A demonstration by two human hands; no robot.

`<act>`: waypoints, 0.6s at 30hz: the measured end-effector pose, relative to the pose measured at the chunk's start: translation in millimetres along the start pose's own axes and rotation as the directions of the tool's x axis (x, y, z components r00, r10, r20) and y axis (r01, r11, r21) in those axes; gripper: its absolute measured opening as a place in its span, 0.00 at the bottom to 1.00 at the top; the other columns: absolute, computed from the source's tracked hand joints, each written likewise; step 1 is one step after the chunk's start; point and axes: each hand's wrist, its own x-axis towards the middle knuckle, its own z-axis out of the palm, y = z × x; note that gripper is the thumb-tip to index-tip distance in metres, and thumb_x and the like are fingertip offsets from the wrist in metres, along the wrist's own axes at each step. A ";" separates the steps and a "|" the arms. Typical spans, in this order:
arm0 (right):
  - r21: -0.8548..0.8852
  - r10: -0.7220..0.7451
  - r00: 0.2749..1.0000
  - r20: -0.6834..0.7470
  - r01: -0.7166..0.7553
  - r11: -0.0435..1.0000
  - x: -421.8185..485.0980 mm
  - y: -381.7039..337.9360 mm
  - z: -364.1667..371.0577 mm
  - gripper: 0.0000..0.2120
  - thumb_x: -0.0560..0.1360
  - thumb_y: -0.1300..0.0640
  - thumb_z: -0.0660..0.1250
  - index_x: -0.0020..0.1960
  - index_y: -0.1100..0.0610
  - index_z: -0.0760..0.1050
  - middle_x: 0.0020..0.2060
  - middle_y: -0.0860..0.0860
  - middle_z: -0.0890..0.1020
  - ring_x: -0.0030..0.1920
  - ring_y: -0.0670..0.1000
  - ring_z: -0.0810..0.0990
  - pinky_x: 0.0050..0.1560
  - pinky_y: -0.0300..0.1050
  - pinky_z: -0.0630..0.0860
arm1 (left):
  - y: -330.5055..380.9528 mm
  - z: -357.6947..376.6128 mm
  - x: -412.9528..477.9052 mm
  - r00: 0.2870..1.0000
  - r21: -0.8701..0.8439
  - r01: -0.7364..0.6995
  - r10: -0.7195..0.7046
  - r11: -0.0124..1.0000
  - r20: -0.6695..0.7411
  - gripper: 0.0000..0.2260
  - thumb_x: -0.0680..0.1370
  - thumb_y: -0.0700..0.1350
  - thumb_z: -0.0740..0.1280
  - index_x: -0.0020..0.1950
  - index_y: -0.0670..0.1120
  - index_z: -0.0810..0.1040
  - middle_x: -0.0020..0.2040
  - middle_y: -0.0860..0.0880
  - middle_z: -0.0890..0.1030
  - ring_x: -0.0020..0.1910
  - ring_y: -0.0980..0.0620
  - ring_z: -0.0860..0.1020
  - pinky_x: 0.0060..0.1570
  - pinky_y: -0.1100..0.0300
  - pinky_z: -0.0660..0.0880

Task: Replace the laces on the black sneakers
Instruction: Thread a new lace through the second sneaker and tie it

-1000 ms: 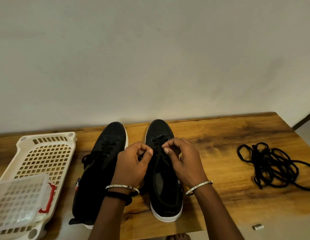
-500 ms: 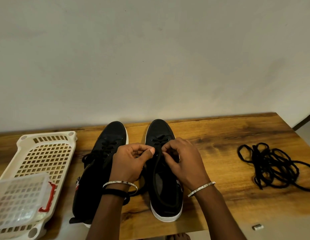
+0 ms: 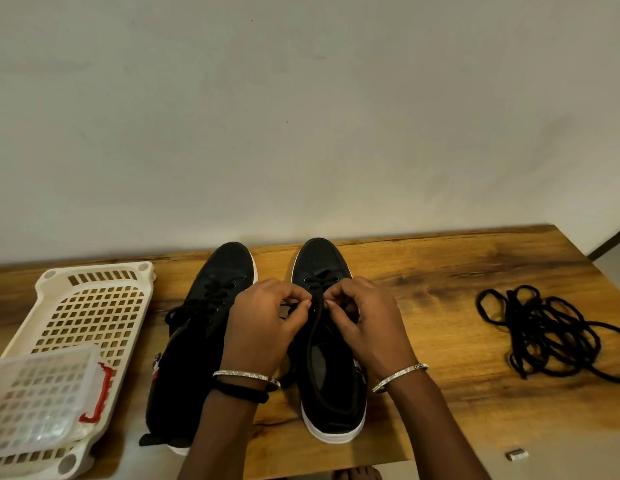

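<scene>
Just behind the grip of the left hand (image 3: 263, 327): slim silver left-wrist bangle (image 3: 246, 375), studded; right behind it, thick black cord band (image 3: 239, 393). Behind the right hand (image 3: 367, 327): matching silver right-wrist bangle (image 3: 400, 373). Bare forearms.

Single head-worn wide-angle view, set above the near edge of the table (image 3: 440, 306), facing forward and down toward its far edge and the wall (image 3: 301, 98). Wall fills the upper half of frame, table the lower. Close range: left hand (image 3: 263, 327) and right hand (image 3: 367, 323), pinching the lace (image 3: 320, 280), sit low centre, forearms entering from the bottom edge. Table's left end is cropped, far right corner in frame, floor (image 3: 561, 459) showing past the near edge
</scene>
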 end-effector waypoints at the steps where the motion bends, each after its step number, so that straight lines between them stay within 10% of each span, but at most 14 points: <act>1: -0.023 -0.012 1.000 -0.006 0.011 1.000 -0.5 -0.9 1.3 0.02 0.77 0.57 0.70 0.47 0.50 0.79 0.42 0.43 0.77 0.43 0.45 0.76 0.42 0.45 0.76 | 0.0 0.8 -0.3 0.998 0.054 -0.052 0.053 0.997 -0.015 0.02 0.73 0.42 0.75 0.44 0.49 0.85 0.40 0.55 0.82 0.40 0.58 0.78 0.41 0.65 0.73; 18: 0.230 0.109 0.994 0.016 -0.109 0.967 -3.1 -0.5 -10.0 0.10 0.70 0.64 0.72 0.47 0.50 0.80 0.43 0.43 0.81 0.42 0.43 0.79 0.39 0.31 0.72 | -11.1 -4.5 -3.8 0.990 0.142 -0.143 0.141 0.979 0.029 0.08 0.71 0.40 0.69 0.39 0.53 0.83 0.42 0.58 0.79 0.41 0.57 0.77 0.37 0.68 0.69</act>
